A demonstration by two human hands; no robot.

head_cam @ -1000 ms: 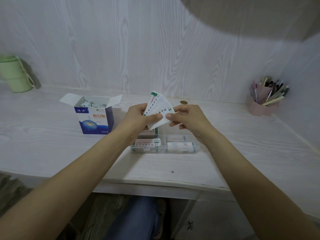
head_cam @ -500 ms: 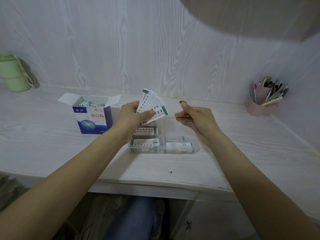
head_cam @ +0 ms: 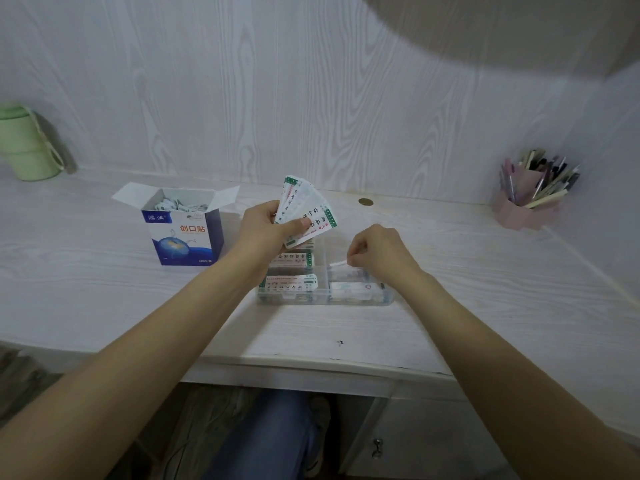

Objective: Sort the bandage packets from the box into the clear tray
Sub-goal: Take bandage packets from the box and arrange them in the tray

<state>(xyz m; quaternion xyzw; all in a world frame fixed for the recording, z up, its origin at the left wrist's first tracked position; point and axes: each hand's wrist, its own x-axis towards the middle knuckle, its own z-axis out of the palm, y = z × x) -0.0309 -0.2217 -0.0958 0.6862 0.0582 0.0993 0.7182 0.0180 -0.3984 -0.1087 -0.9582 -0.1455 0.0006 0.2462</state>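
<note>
Two hands: left (head_cam: 266,226) fans packets (head_cam: 306,211); right (head_cam: 377,251) pinches one packet (head_cam: 337,264).

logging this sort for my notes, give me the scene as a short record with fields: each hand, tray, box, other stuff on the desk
left hand: holds a fan of bandage packets above the tray
right hand: pinches a single packet over the tray's right side
clear tray: on the desk, packets already in left and right compartments
box: open, packets inside, left of the tray
other: green cup, pen holder, coin
</note>
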